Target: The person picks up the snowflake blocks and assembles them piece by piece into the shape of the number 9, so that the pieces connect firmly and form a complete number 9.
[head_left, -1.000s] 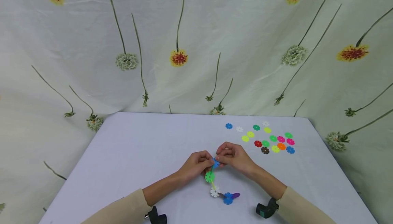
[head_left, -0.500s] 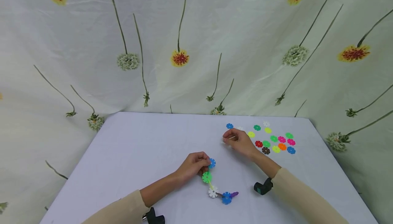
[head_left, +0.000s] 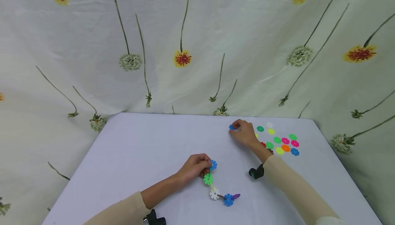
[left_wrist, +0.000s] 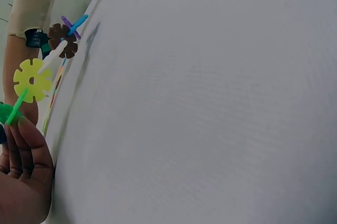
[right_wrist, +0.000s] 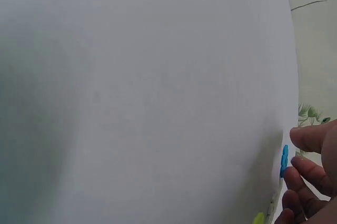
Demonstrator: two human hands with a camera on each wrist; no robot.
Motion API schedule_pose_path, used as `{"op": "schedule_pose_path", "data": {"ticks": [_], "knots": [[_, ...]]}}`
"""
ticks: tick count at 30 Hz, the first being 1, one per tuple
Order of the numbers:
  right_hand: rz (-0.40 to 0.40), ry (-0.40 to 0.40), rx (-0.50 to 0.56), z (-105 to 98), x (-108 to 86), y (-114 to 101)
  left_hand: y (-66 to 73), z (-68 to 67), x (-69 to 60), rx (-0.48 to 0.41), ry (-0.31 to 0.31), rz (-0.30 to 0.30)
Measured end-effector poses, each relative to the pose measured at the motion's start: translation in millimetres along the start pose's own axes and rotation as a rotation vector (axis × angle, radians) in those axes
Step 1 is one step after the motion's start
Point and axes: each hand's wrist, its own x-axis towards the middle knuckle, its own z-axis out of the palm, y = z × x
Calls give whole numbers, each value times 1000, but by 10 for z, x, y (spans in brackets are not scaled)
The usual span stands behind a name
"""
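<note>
Nearest is a chain of slotted discs [head_left: 214,194], its far end pinched in the left hand [head_left: 194,166]. Farther over the desk [head_left: 139,142], the right hand [head_left: 245,134], fingers slightly parted, is at a blue disc [head_left: 231,127]; whether it grips, I cannot tell.

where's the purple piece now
In the head view, the purple piece is low, right of centre, joined to a blue piece, ending the chain the left hand holds.
</note>
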Motion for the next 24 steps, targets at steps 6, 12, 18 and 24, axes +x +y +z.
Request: {"op": "schedule_pose_path", "data": {"ticks": [6,12,18,24], "knots": [[26,40,-104,24,45,-35,-5,-7,-11,4,8,-3],[3,40,-131,-6,74,-21,-14,-5,-18,-5,0,-7],[95,6,-77,-18,72,-70,-27,-3,-14,-4,-3,-3],[129,9,-84,-19,100,-81,-29,-4,-21,3,-18,14]]}}
